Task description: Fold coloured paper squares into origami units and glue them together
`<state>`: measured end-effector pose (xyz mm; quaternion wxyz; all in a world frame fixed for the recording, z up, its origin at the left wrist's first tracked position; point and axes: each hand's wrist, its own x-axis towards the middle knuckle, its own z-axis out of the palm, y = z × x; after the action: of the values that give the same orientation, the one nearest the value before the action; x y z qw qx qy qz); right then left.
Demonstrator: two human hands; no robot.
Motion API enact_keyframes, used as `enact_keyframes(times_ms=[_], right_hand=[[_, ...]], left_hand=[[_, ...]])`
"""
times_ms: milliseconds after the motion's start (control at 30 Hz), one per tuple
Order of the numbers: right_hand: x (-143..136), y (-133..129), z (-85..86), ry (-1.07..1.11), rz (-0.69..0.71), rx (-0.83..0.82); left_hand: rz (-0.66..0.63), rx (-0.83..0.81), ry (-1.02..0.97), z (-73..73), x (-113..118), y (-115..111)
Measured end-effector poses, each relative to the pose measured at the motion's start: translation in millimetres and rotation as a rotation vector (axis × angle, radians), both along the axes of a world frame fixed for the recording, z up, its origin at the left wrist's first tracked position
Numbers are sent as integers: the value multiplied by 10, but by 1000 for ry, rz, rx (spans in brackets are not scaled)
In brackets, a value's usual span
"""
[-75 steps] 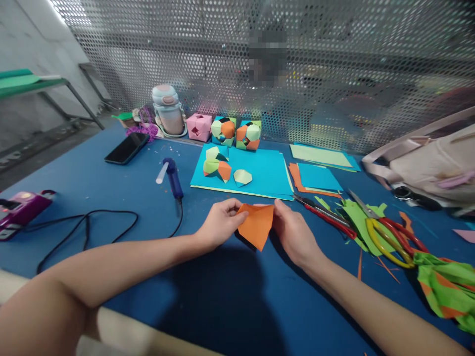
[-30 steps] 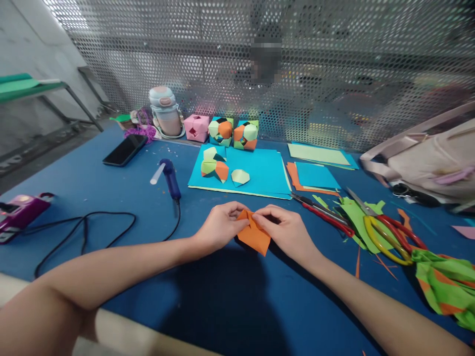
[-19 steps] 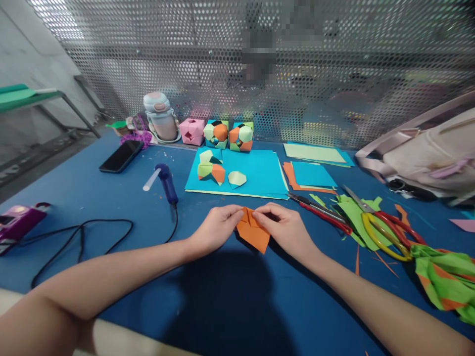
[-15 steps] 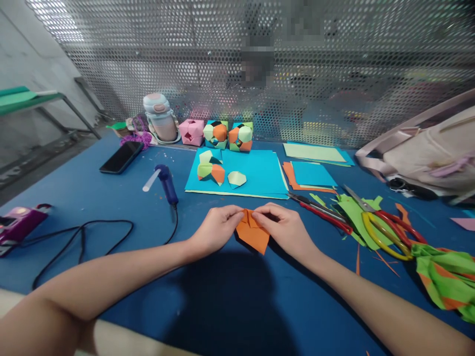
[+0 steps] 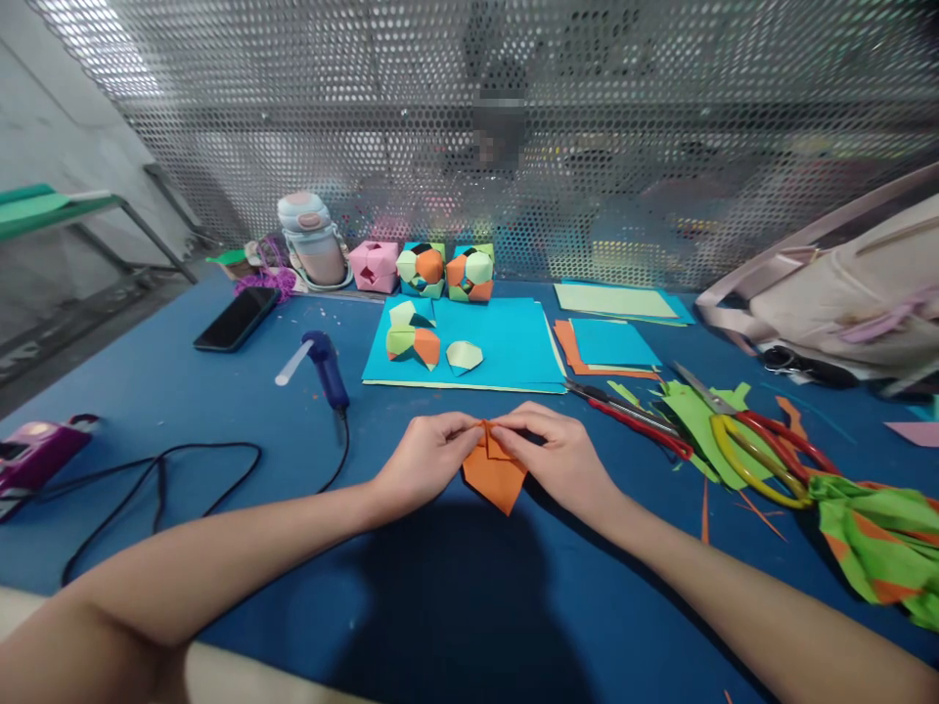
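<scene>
Can't see the upper corners of the orange paper (image 5: 495,479) here, covered by the left hand (image 5: 432,455) and the right hand (image 5: 561,455)! Over at the left edge, losing part of a purple box (image 5: 40,455) and a green table (image 5: 44,213). Now losing the black cable (image 5: 220,446) beneath the left forearm (image 5: 256,546). Out right, watching the bag (image 5: 858,284), a green and orange bundle (image 5: 876,538) and a pink sheet (image 5: 914,432) run past the border. Getting only a blur from the dark shape (image 5: 499,132) behind the mesh (image 5: 293,147)!

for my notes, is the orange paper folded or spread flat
Folded: the orange paper shows a flap and crease lines near its top edge.
</scene>
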<state>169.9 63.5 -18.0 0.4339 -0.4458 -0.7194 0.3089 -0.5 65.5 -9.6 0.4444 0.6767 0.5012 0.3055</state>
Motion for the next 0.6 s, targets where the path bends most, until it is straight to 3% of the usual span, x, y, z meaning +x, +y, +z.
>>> enact_keyframes(times_ms=[500, 600], right_hand=[[-15, -52, 68, -52, 25, 129], [-22, -58, 82, -69, 19, 136]], left_hand=[[39, -14, -53, 0, 15, -13], [16, 68, -43, 7, 8, -12]])
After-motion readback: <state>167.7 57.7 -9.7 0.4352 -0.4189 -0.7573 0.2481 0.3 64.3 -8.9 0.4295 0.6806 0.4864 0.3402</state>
